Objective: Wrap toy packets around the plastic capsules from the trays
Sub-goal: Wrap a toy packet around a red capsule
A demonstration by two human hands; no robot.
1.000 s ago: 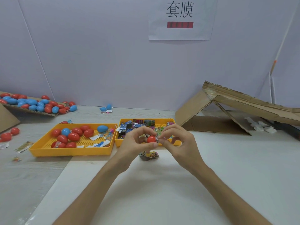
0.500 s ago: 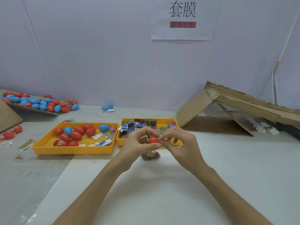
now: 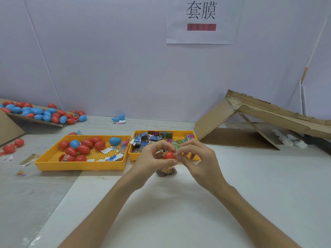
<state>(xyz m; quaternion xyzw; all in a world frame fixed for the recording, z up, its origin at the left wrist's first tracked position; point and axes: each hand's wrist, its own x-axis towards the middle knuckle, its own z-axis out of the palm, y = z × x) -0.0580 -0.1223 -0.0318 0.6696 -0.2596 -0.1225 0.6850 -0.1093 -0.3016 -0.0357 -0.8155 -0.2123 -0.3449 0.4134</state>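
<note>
**A:** anything different from half a second back?

**B:** barely tbh. The left hand (image 3: 152, 158) still pinches the red capsule (image 3: 169, 155) between its thumb and curled fingers, in the same spot just in front of the right tray (image 3: 132, 157). The right hand (image 3: 198, 158) still pinches a crinkly packet (image 3: 177, 152) against the capsule's right end. The view only drifted a bit.

**A:** counts?

**B:** one capsule held up off the table (image 3: 179, 212), and one spare packet (image 3: 166, 171) lying under the hands. Two yellow trays sit side by side. The left tray (image 3: 80, 166) has two blue capsules and about eight red, plus some paper slips. The right tray is a heap of packets, too jumbled to count.

**A:** what's the stuff like?

**B:** the capsules are smooth, glossy, egg-shaped plastic. The trays are hard plastic with dotted, perforated floors. The packets look shiny and printed. A bigger pile of red and blue capsules sits on a cardboard ramp (image 3: 35, 120) at far left. There's folded cardboard (image 3: 232, 138) on the right and a paper sign (image 3: 201, 36) on the wall.
</note>
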